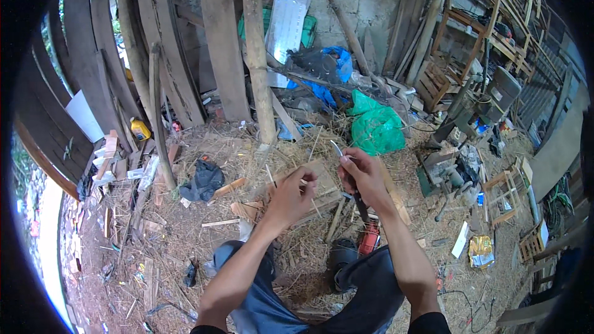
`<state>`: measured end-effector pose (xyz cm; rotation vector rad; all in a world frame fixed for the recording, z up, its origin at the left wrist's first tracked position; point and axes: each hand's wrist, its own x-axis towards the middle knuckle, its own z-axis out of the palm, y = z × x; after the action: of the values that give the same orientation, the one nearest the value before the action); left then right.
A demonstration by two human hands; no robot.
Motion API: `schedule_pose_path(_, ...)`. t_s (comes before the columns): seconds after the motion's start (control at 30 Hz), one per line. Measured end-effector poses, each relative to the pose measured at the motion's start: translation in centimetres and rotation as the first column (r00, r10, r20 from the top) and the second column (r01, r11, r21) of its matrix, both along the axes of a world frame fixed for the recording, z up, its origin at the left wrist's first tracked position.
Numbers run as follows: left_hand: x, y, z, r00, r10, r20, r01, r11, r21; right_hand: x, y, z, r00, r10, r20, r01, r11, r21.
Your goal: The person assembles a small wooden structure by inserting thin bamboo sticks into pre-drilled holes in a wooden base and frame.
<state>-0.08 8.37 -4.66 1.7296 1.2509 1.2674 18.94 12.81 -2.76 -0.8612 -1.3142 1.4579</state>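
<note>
left hand point(289, 201): thin stick point(317, 209) | right hand point(366, 180): knife point(361, 208) | beyond: green bag point(378, 128), straw-strewn ground point(210, 260)

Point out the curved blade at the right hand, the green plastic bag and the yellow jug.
Curved blade point(336, 148): head view, on its shiny metal.
Green plastic bag point(378, 130): head view, on its crumpled middle.
Yellow jug point(140, 130): head view, on its body.

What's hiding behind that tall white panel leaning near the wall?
Behind the white panel you can see something green poking out on both sides, and the grey wall farther back. The panel covers the green thing's middle, so I can't tell what's hidden there.
</note>
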Motion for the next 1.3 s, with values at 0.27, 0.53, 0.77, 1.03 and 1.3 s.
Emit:
schedule_pose_path(0.27,0.5,-0.5,0.7,0.999,0.041,0.014,-0.041,0.999,0.016,-0.7,-1.4,0.8,0.99,0.142,-0.009,-0.142,0.983,-0.115)
schedule_pose_path(0.53,1.7,-1.4,2.6,0.99,0.121,-0.073,-0.117,0.992,0.057,-0.5,-1.4,1.7,0.994,0.09,-0.056,-0.099,0.977,-0.189)
schedule_pose_path(0.77,1.1,-2.0,1.8,0.991,0.1,-0.092,-0.093,0.992,0.081,2.3,0.1,1.7,0.99,0.048,-0.133,-0.075,0.976,-0.202)
schedule_pose_path(1.03,1.8,-1.7,2.1,0.981,0.141,-0.13,-0.124,0.984,0.13,-0.2,-1.3,1.1,0.971,0.197,-0.137,-0.224,0.948,-0.228)
schedule_pose_path(1.3,1.3,-1.6,2.4,0.994,0.048,-0.102,-0.044,0.998,0.044,0.1,-1.1,1.8,0.984,0.18,-0.017,-0.179,0.96,-0.213)
